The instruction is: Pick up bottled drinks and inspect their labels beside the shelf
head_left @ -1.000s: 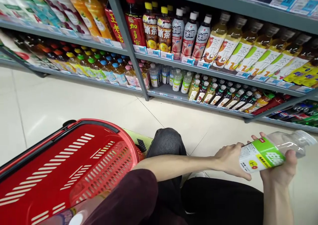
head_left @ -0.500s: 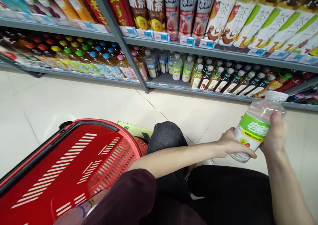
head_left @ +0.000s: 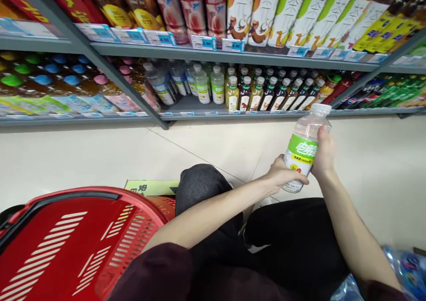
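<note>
I hold a clear plastic drink bottle (head_left: 303,148) with a green and white label and a white cap, nearly upright, above my knees. My left hand (head_left: 281,174) is closed around its lower part from the left. My right hand (head_left: 323,152) grips its upper half from the right, thumb near the neck. The bottle hangs in front of the bottom shelf (head_left: 233,113), where similar small bottles (head_left: 213,84) stand in rows.
A red shopping basket (head_left: 76,243) sits at my lower left, with a green carton (head_left: 149,187) behind it. Shelves of tea and soda bottles (head_left: 286,13) fill the top. Pale tiled floor (head_left: 83,159) lies between. Blue plastic-wrapped packs (head_left: 404,270) show at the lower right.
The bottle has been turned from lying sideways to nearly upright and lifted toward the bottom shelf. Both hands stay on it. My view has swung to the right and closer to the shelves.
</note>
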{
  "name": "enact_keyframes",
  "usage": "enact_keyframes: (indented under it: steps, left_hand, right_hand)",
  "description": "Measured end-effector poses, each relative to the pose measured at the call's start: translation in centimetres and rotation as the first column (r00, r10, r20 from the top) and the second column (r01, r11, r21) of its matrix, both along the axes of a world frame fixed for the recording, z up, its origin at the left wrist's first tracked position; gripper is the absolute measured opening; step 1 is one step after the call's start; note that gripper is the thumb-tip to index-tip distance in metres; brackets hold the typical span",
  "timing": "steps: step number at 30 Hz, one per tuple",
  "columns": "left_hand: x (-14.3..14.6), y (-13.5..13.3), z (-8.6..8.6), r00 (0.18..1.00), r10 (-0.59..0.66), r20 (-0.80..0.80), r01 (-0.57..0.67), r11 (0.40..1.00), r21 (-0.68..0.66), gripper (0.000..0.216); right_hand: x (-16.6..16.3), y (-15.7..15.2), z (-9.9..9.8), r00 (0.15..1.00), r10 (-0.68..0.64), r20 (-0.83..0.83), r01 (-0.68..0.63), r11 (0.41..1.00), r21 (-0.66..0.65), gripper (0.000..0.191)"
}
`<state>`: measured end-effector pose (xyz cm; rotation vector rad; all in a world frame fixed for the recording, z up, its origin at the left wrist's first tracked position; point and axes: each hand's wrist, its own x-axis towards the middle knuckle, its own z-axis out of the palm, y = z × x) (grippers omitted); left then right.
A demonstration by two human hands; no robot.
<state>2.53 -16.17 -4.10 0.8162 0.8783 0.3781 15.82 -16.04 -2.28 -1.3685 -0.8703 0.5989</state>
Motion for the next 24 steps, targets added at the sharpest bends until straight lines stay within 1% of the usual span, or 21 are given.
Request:
enact_keyframes:
  steps: [3, 7, 10, 15, 19, 24]
  left_hand:
    - [0.1, 0.2, 0.2, 1.0, 0.01, 0.013, -0.01, 1.0, 0.017, 0.069]
    - [0.1, 0.4, 0.7, 1.0, -0.011, -0.003, 0.011, 1.0, 0.02, 0.069]
    - [0.1, 0.3, 1.0, 1.0, -0.025, -0.013, 0.025, 1.0, 0.011, 0.07]
    - [0.2, 0.2, 1.0, 1.0, -0.022, -0.008, 0.022, 1.0, 0.01, 0.068]
    - [0.4, 0.1, 0.7, 1.0, -0.015, 0.014, 0.015, 1.0, -0.006, 0.066]
    - [0.5, 0.0, 0.5, 1.0, -0.009, 0.007, 0.01, 1.0, -0.004, 0.071]
  right_hand:
    - [-0.2, 0.1, 0.4, 1.0, -0.014, 0.001, 0.014, 1.0, 0.019, 0.053]
    - [-0.4, 0.3, 1.2, 0.999, 0.037, -0.013, -0.037, 0.999, 0.026, 0.049]
    - [-0.5, 0.2, 1.5, 0.999, 0.046, -0.002, -0.046, 0.999, 0.008, 0.047]
    - [-0.5, 0.1, 1.5, 0.998, 0.051, -0.02, -0.051, 0.999, 0.004, 0.048]
    - [-0.5, -0.1, 1.5, 0.998, 0.024, -0.055, -0.025, 0.999, -0.02, 0.05]
    - [-0.2, -0.2, 1.1, 0.999, -0.015, -0.043, 0.016, 1.0, 0.005, 0.05]
